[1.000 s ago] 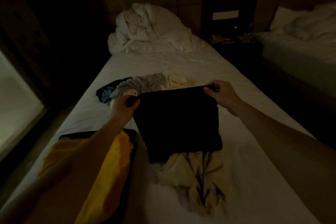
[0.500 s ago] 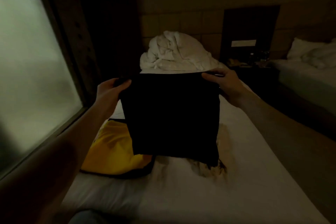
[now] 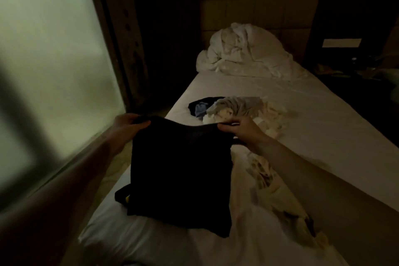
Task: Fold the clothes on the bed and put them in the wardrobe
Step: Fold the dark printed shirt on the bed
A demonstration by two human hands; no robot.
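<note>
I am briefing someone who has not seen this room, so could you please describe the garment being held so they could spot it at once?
On the white bed beside the frosted window, the left hand and right hand pinch the top corners of the black garment. Unlike the pale crumpled clothes behind it, it hangs flat and dark.

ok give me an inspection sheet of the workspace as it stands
surface: bed with white sheet, wrinkled
job's things: black garment held up by its top corners, lower edge on the bed; loose pile of clothes beyond it; pale garment crumpled under the right forearm
clutter: bunched white duvet at the head of the bed
grippers: left hand and right hand each grip a top corner
cables: nothing seen
surroundings: frosted window on the left, dim room
</note>
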